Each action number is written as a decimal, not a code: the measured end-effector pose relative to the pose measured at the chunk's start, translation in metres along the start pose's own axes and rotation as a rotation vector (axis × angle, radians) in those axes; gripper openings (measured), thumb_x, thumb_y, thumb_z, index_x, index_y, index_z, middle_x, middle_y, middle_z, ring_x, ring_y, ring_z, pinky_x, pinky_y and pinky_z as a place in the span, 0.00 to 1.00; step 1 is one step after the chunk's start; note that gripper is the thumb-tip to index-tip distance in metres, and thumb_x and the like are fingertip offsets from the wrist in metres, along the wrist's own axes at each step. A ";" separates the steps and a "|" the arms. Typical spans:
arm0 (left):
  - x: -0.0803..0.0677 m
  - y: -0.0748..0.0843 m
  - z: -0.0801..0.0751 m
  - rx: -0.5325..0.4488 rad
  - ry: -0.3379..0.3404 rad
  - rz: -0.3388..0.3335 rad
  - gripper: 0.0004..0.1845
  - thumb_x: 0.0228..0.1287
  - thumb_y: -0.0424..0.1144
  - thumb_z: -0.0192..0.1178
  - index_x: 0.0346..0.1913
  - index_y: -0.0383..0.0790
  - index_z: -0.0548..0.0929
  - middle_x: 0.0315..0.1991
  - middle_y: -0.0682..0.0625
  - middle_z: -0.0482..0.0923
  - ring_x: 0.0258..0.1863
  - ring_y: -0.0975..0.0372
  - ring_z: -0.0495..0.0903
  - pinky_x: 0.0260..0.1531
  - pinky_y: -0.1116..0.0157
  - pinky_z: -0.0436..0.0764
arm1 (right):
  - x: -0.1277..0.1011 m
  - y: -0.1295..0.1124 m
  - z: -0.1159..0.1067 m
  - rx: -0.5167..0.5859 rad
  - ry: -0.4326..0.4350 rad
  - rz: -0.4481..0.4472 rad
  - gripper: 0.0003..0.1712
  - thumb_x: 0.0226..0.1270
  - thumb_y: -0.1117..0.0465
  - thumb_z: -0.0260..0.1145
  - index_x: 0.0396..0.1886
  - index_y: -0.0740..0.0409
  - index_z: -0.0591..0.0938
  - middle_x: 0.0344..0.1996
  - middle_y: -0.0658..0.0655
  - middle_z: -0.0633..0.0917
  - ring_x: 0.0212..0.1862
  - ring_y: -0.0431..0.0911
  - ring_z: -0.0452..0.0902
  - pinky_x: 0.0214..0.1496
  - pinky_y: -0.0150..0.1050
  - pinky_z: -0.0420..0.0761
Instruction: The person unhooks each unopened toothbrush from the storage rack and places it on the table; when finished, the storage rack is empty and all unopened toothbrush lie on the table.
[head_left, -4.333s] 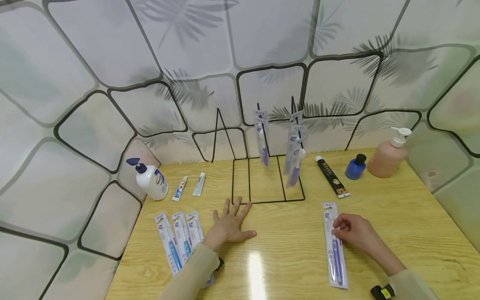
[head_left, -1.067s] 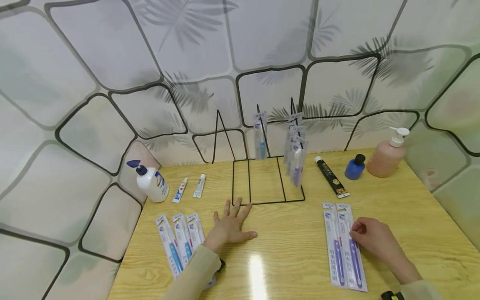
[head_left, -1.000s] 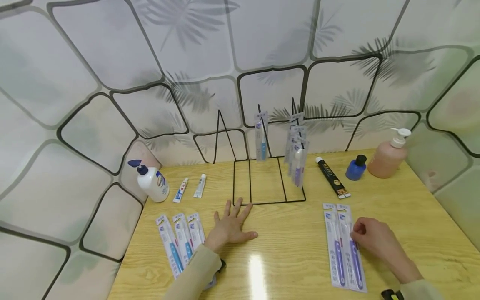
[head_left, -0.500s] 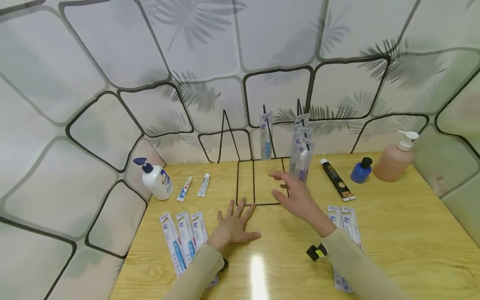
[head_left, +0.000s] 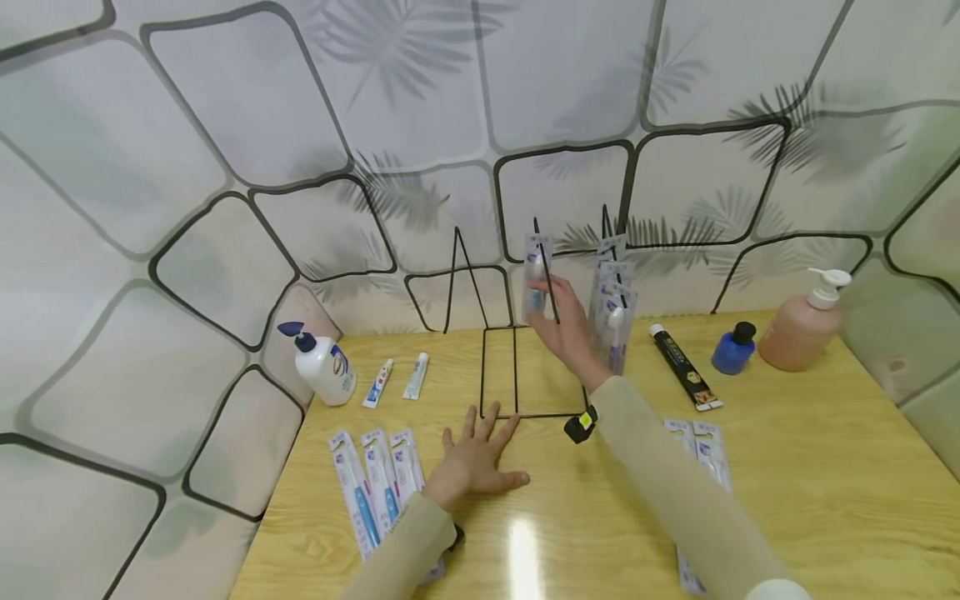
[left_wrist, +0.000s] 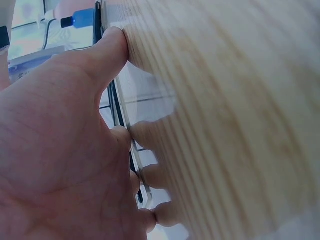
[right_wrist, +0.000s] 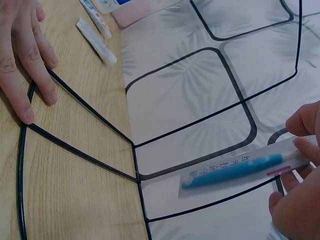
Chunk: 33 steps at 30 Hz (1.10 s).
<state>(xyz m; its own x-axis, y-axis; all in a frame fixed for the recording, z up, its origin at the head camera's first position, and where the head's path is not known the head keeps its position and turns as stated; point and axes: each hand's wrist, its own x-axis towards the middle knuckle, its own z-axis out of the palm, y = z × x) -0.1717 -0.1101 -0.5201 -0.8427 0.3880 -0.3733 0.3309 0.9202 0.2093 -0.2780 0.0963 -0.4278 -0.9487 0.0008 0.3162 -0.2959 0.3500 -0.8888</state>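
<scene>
Head view shows your right hand has left the purple toothbrush packs on the tabletop and now pinches the blue toothbrush pack hanging on the wire rack. Your left hand stays spread flat by the rack's base.

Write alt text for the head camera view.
A person's right hand grips a packaged blue toothbrush hanging on a black wire rack, while the left hand lies flat on the wooden table. More packaged toothbrushes lie beside it.
</scene>
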 end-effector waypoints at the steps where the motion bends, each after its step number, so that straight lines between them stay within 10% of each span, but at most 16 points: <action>1: 0.000 0.000 0.000 -0.001 0.000 0.000 0.52 0.62 0.77 0.53 0.82 0.67 0.42 0.85 0.50 0.32 0.83 0.41 0.33 0.69 0.25 0.47 | 0.000 0.001 0.000 -0.003 0.005 -0.010 0.24 0.70 0.66 0.63 0.65 0.59 0.79 0.75 0.60 0.67 0.75 0.59 0.63 0.72 0.60 0.68; 16: 0.001 0.000 0.004 0.016 0.022 0.000 0.52 0.60 0.78 0.52 0.82 0.67 0.42 0.85 0.51 0.34 0.83 0.41 0.34 0.69 0.25 0.49 | -0.061 -0.020 -0.011 0.149 -0.014 0.025 0.30 0.67 0.76 0.57 0.69 0.61 0.74 0.71 0.61 0.68 0.71 0.56 0.67 0.71 0.54 0.74; 33: 0.001 -0.001 0.005 0.021 0.022 0.014 0.53 0.61 0.77 0.52 0.82 0.66 0.41 0.85 0.50 0.32 0.83 0.41 0.33 0.68 0.24 0.49 | -0.194 0.007 -0.087 -0.130 -0.048 0.151 0.06 0.64 0.67 0.73 0.39 0.54 0.87 0.35 0.53 0.89 0.31 0.36 0.84 0.33 0.32 0.84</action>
<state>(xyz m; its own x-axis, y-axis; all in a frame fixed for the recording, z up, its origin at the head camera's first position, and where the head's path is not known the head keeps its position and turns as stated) -0.1712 -0.1102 -0.5252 -0.8472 0.3996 -0.3501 0.3514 0.9157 0.1948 -0.0863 0.1804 -0.4663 -0.9864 0.0184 0.1636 -0.1362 0.4671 -0.8736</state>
